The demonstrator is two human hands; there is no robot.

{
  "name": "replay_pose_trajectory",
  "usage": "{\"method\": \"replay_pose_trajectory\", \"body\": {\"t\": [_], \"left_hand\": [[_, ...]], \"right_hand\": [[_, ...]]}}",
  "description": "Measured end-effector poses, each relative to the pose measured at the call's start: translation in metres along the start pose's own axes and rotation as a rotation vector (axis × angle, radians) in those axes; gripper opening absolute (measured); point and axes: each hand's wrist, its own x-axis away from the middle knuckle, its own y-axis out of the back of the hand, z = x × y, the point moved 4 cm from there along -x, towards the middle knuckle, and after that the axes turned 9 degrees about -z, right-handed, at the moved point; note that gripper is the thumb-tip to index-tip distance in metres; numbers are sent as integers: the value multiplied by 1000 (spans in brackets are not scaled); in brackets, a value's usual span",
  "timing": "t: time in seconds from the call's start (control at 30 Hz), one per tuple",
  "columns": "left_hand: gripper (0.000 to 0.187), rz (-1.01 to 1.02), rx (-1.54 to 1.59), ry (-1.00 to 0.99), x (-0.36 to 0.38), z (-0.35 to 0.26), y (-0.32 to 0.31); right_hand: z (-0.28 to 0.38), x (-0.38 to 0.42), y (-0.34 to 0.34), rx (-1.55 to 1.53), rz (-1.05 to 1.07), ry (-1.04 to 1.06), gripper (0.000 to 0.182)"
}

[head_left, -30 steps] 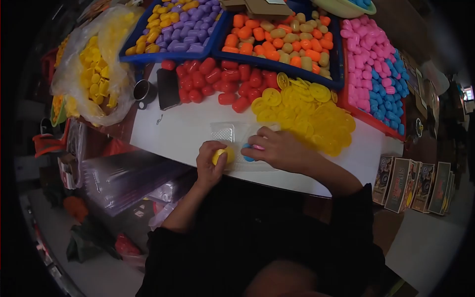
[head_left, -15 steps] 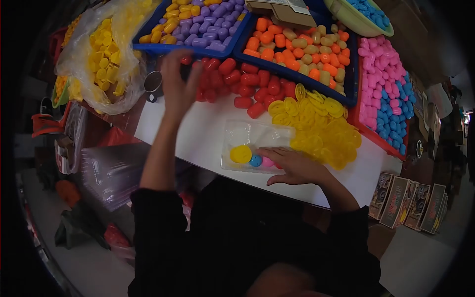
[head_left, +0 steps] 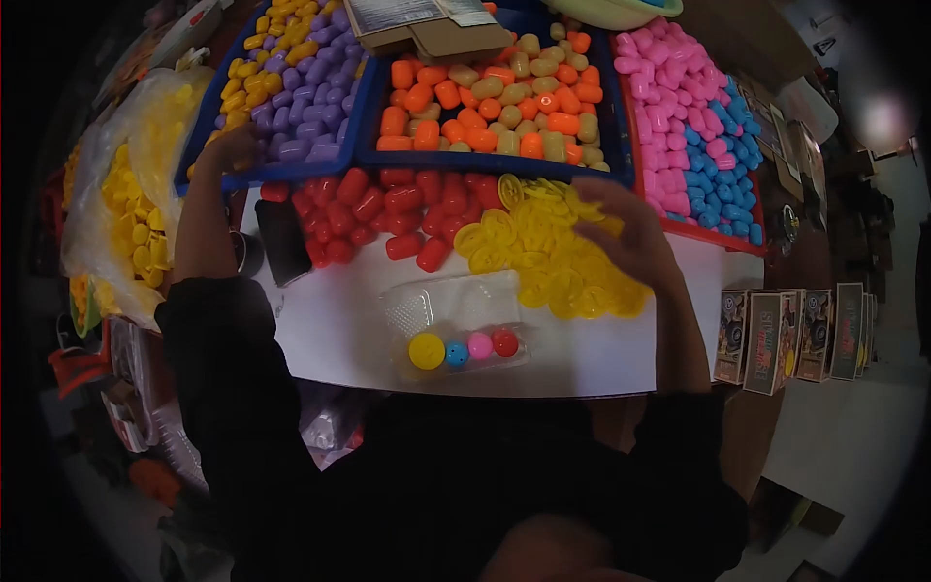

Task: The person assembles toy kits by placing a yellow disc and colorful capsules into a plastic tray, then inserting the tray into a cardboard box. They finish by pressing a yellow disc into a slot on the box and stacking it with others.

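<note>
My left hand [head_left: 231, 151] reaches to the near edge of a blue tray [head_left: 267, 176] of yellow and purple plastic capsules [head_left: 312, 109]; its fingertips are dark and hard to make out. My right hand [head_left: 632, 231] is over the right side of a pile of yellow plastic discs [head_left: 558, 254], fingers apart and slightly curved, nothing visible in them. On the white table [head_left: 330, 349] in front of me lies a clear plastic blister tray [head_left: 465, 293]. Along its near side sit a yellow disc [head_left: 427, 351], a blue piece [head_left: 457, 353], a pink piece [head_left: 480, 346] and a red piece [head_left: 504, 342].
Red capsules [head_left: 402, 209] lie behind the blister tray, beside a dark flat object [head_left: 282, 241]. Another blue tray [head_left: 621, 145] holds orange and tan capsules. A red tray [head_left: 742, 242] holds pink and blue ones. Printed boxes [head_left: 776, 339] stand at right; a plastic bag [head_left: 97, 213] is at left.
My left hand has moved from over the red capsules to the purple and yellow tray. The right hand has left the blister tray for the yellow discs. The view has shifted.
</note>
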Motion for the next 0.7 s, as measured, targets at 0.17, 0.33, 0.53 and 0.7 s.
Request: {"method": "replay_pose_trajectory", "body": {"t": [0.17,0.33,0.53,0.7], "left_hand": [[56,-100,-8,-109,-46,40,-21],[57,-300,-272,-68,-21,17,-13],[52,-679,433,2,-26,40,-4],[35,-272,1660,68,63,-40,3]], "right_hand": [[-45,-93,-22,484,-102,-15,39],[-34,-110,-11,427,-73,72,38],[-90,-132,-25,745,138,3,39],[-71,-138,-27,921,99,-98,31]]}}
